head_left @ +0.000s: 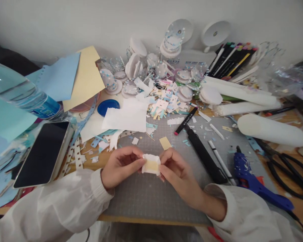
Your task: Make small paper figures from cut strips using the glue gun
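Both hands meet over the grey cutting mat [151, 195] near the desk's front edge. My left hand [120, 166] and my right hand [178, 171] pinch a small white paper piece [151, 164] with a tan square in its middle, one hand at each side. The fingers of both hands are closed on its edges. A loose tan paper rectangle [165, 143] lies on the mat just beyond the fingers.
A phone [42, 154] and a water bottle [22, 94] sit at the left. A blue glue gun [252, 181], black scissors [290, 171], a black knife [204, 154] and pens lie at the right. Paper scraps, white foam rolls [271, 130] and small paper figures crowd the back.
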`<state>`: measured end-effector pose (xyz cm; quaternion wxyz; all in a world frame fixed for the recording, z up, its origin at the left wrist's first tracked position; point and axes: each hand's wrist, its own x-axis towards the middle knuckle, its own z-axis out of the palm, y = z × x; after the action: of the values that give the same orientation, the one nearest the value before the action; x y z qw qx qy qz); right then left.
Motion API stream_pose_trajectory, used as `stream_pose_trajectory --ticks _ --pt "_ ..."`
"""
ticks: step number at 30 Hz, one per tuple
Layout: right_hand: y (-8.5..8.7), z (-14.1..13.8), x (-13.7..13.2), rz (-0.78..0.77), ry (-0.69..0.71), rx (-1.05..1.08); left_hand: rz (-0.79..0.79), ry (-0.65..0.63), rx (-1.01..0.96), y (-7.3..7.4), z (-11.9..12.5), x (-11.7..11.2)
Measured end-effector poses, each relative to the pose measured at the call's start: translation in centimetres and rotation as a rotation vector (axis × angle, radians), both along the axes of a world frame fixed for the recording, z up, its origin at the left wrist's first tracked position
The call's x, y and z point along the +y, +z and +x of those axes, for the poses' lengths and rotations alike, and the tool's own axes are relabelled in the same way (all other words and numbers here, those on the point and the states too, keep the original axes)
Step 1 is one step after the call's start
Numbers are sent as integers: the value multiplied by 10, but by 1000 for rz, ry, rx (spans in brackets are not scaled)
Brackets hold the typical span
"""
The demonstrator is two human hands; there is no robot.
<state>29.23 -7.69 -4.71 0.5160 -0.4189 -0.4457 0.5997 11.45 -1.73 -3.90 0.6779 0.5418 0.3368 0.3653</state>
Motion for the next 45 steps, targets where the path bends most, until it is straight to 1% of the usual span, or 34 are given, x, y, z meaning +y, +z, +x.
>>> stream_pose_trajectory --ticks 5,11,15,18,21,24,27,30,32,35,38,42,45 --pt "1 2 0 -61 12 34 -22 -15 0 1 2 -2" --pt "4 0 2 -36 -17 2 -42 26 -67 1 3 -2" --pt "4 1 4 4 -45 -32 -60 14 -133 1 2 -3" --pt "1 3 3 18 -54 -16 -107 -15 -156 1 2 -3" --pt "-2 5 2 1 -23 76 -176 -58 -190 -2 0 -2" --pt "-3 4 2 -74 30 216 -220 -133 -216 -4 -1 -1" --pt "1 1 3 -158 73 326 -221 -170 -213 -3 -3 -1" --pt "3 -2 3 -198 88 362 -198 -159 -200 -3 -4 0" --pt "1 -1 3 -179 85 315 -178 -142 -195 -3 -4 2" --pt "-5 0 4 -64 48 158 -127 -104 -174 -5 -4 5" --pt "-8 -1 6 29 1 51 -40 -67 -93 -5 -4 4" --pt "-1 -4 -2 102 -18 -51 53 -56 20 -2 -8 -4" --pt "11 7 -24 146 -36 -147 157 -90 144 1 -14 -12"
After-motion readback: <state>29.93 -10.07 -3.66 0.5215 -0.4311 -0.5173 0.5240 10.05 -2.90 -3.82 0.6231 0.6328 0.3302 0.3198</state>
